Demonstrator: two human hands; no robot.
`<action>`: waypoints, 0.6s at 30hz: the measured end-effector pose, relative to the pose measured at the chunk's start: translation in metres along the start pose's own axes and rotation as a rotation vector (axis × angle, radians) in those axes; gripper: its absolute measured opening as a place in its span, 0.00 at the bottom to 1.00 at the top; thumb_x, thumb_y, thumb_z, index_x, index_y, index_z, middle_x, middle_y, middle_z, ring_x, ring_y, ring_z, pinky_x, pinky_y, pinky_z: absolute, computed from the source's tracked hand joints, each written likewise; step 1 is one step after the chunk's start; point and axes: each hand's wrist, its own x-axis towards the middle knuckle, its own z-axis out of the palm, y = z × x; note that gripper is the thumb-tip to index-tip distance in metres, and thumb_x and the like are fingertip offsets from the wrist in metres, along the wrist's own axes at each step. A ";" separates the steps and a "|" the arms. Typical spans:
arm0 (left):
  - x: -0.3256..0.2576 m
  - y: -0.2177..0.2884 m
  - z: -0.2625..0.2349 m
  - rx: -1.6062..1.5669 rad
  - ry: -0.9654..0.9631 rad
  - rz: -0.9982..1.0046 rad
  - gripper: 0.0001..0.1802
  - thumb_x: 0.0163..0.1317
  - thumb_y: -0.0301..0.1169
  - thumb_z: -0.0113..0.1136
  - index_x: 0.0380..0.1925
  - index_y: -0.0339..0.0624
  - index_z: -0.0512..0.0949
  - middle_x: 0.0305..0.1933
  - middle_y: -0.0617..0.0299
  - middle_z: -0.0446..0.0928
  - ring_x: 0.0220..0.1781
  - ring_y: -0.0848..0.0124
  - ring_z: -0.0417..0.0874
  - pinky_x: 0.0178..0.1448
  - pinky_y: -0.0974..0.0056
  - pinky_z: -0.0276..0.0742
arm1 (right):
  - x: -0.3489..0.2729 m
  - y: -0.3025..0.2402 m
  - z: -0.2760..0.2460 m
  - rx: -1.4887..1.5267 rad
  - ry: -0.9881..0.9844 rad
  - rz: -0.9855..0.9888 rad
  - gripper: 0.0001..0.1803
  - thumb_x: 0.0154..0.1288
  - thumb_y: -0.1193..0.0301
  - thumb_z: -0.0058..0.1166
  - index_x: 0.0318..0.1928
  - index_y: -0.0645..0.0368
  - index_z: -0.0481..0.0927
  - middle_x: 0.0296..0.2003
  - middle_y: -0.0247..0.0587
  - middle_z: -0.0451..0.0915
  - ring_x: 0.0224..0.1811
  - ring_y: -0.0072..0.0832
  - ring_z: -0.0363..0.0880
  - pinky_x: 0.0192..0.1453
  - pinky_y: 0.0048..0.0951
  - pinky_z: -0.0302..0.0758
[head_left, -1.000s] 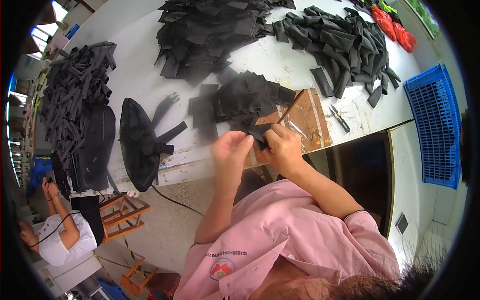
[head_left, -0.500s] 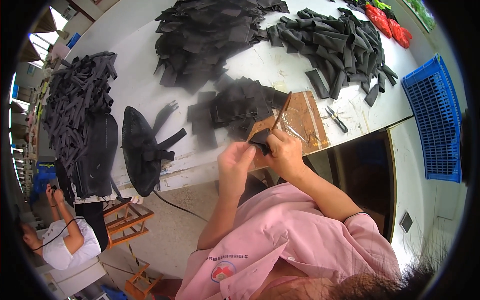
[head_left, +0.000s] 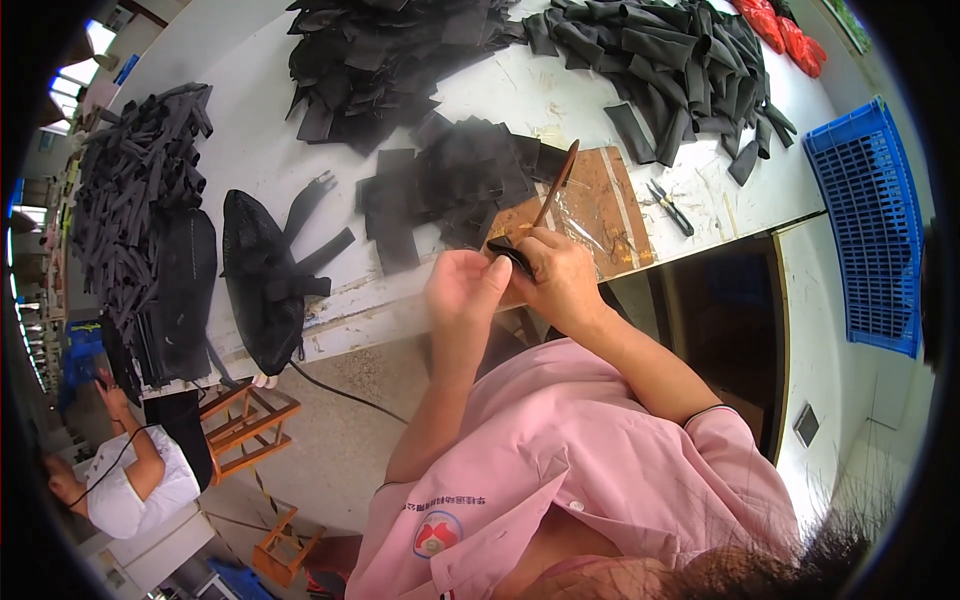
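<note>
"Left hand [head_left: 463,287] first: has it got hold of anything?"

"Yes, a small black piece [head_left: 510,254], pinched between thumb and fingers. The right hand [head_left: 560,278] grips the same piece from the other side."

"And where is that piece?"

"Held up around the near edge of the worktop [head_left: 255,115], by the left corner of the brown board [head_left: 626,225]. Whether it touches the board, I cannot tell. Two pinches probably stop something so small from twisting."

"What about the thin brown stick [head_left: 562,180]?"

"It slants from the right hand toward the far edge. Its lower end is hidden, so I can't say whether the fingers grip it."

"Why would the board lie there?"

"At the near edge it is within easy reach and, I judge, spares the surface beneath. The small hand tool [head_left: 671,208] just right of it seems placed to suit the right hand."

"The loose black patches [head_left: 460,175]?"

"Heaped just beyond the board's left side, which likely saves stretching. A bigger heap [head_left: 380,70] lies toward the far edge, perhaps to leave elbow room."

"And the black pouch [head_left: 262,290]?"

"Toward the left end of the near edge, apart from both hands."
</note>
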 end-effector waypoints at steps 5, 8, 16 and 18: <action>0.002 -0.002 0.000 0.011 0.009 -0.040 0.08 0.54 0.30 0.58 0.27 0.40 0.70 0.22 0.67 0.71 0.21 0.82 0.68 0.25 0.78 0.62 | -0.003 0.001 0.001 -0.054 -0.023 -0.040 0.11 0.33 0.74 0.60 0.18 0.59 0.70 0.21 0.38 0.69 0.26 0.36 0.73 0.25 0.34 0.69; 0.002 -0.002 -0.001 -0.076 -0.009 -0.138 0.07 0.53 0.29 0.58 0.27 0.40 0.70 0.23 0.66 0.72 0.21 0.81 0.69 0.25 0.78 0.64 | -0.002 0.003 0.002 -0.063 -0.023 -0.068 0.11 0.33 0.74 0.59 0.19 0.58 0.70 0.21 0.38 0.69 0.26 0.36 0.73 0.26 0.33 0.69; 0.010 -0.008 -0.006 -0.191 -0.005 -0.265 0.07 0.50 0.26 0.56 0.29 0.37 0.70 0.23 0.65 0.72 0.22 0.80 0.71 0.24 0.77 0.64 | 0.003 0.004 0.001 -0.193 -0.029 -0.169 0.12 0.30 0.73 0.58 0.20 0.57 0.69 0.22 0.36 0.68 0.28 0.33 0.71 0.26 0.31 0.70; 0.010 -0.009 -0.006 -0.177 0.021 -0.261 0.06 0.49 0.24 0.54 0.28 0.36 0.70 0.23 0.65 0.72 0.21 0.80 0.70 0.24 0.77 0.63 | 0.002 0.004 0.001 -0.228 -0.029 -0.198 0.12 0.29 0.73 0.58 0.20 0.57 0.69 0.23 0.36 0.67 0.28 0.32 0.71 0.27 0.30 0.70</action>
